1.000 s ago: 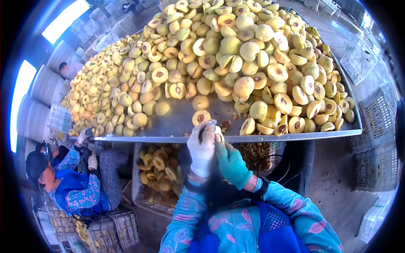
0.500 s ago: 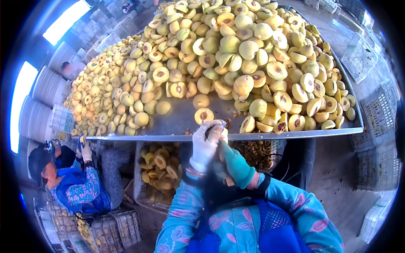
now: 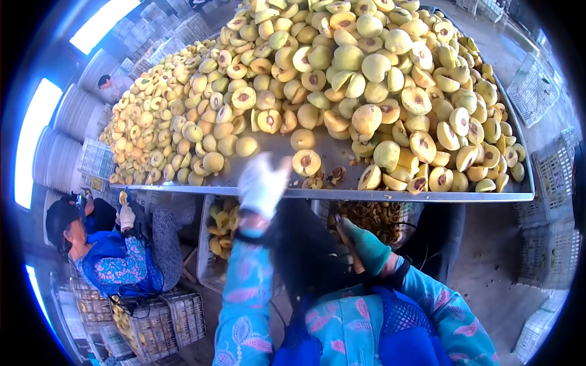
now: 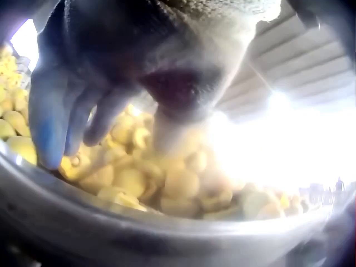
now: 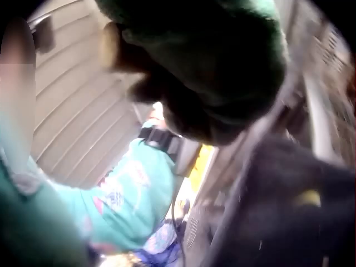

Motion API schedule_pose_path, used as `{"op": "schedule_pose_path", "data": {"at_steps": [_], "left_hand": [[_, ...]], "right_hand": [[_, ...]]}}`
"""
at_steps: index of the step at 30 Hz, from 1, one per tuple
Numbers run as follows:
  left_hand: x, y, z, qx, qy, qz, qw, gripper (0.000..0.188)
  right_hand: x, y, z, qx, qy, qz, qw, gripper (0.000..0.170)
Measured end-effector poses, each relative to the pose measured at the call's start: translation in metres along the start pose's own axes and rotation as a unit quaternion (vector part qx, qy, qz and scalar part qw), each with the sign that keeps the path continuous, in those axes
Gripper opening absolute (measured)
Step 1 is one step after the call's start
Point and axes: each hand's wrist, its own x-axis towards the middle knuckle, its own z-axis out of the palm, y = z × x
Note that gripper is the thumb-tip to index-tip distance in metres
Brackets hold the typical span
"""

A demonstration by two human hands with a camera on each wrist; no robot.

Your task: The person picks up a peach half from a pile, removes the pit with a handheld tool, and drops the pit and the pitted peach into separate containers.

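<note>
My left hand (image 3: 264, 185), in a white glove and blurred, reaches over the front lip of a metal table (image 3: 390, 194). Near its fingers lies a peach half (image 3: 306, 162) with the pit showing. In the left wrist view the gloved fingers (image 4: 47, 122) point down, parted, in front of the fruit, and nothing shows between them. My right hand (image 3: 370, 245), in a green glove, grips a tool by its wooden handle (image 3: 356, 261) below the table edge, over my lap. The handle's end (image 5: 111, 47) sticks out of the fist in the right wrist view; the working end is mostly hidden.
A big heap of halved peaches (image 3: 342, 85) covers most of the table. Underneath stand a crate of peach halves (image 3: 210, 274) and another holding dark pits and scraps (image 3: 381, 216). Another person (image 3: 116, 256) sits at the left. Stacked plastic crates (image 3: 549, 183) line the right.
The two hands, together at the table edge before, have come apart. My left hand has gone left and over the table; the right has dropped lower and right, still holding the tool.
</note>
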Motion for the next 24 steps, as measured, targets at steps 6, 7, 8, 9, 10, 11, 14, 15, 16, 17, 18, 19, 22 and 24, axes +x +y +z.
{"op": "schedule_pose_path", "data": {"at_steps": [6,7,8,9,10,11,14,15,16,17,18,19,22,24], "left_hand": [[0.039,0.031,0.061,-0.063,-0.200,0.173,0.962,0.049],[0.028,0.034,0.045,-0.152,-0.164,0.172,0.959,0.044],[0.021,0.032,0.036,-0.254,-0.169,0.115,0.945,0.041],[0.013,0.030,0.029,-0.352,-0.172,0.052,0.919,0.039],[-0.002,0.034,0.023,-0.522,-0.180,-0.030,0.833,0.035],[-0.012,0.033,0.021,-0.577,-0.173,-0.059,0.796,0.030],[-0.034,0.039,0.027,-0.591,-0.081,0.041,0.801,0.029],[-0.037,0.042,0.030,-0.593,-0.084,0.040,0.800,0.029],[-0.041,0.048,0.032,-0.647,-0.085,-0.022,0.757,0.028],[-0.044,0.052,0.034,-0.695,-0.086,-0.084,0.709,0.028],[-0.045,0.052,0.037,-0.695,-0.090,-0.083,0.709,0.028],[-0.044,0.053,0.040,-0.684,-0.070,-0.093,0.720,0.026],[-0.047,0.060,0.043,-0.667,-0.022,-0.093,0.739,0.025],[-0.052,0.063,0.042,-0.658,0.009,-0.087,0.748,0.026]], "right_hand": [[0.033,-0.030,0.011,-0.445,0.215,-0.516,0.700,0.033],[0.027,-0.038,0.017,-0.442,0.217,-0.516,0.701,0.033],[0.022,-0.045,0.022,-0.506,0.224,-0.517,0.653,0.034],[0.021,-0.048,0.025,-0.569,0.229,-0.511,0.602,0.035],[0.028,-0.048,0.025,-0.553,0.245,-0.489,0.628,0.035],[0.032,-0.046,0.024,-0.556,0.240,-0.486,0.629,0.035],[0.039,-0.037,0.021,-0.570,0.261,-0.522,0.579,0.033],[0.038,-0.035,0.019,-0.570,0.265,-0.519,0.579,0.033],[0.037,-0.033,0.018,-0.569,0.274,-0.505,0.588,0.033],[0.036,-0.031,0.018,-0.566,0.282,-0.492,0.598,0.033],[0.035,-0.028,0.018,-0.564,0.285,-0.493,0.598,0.033],[0.033,-0.025,0.020,-0.551,0.285,-0.503,0.602,0.033],[0.030,-0.022,0.021,-0.539,0.282,-0.504,0.613,0.034],[0.032,-0.016,0.020,-0.541,0.277,-0.493,0.623,0.034]]}}
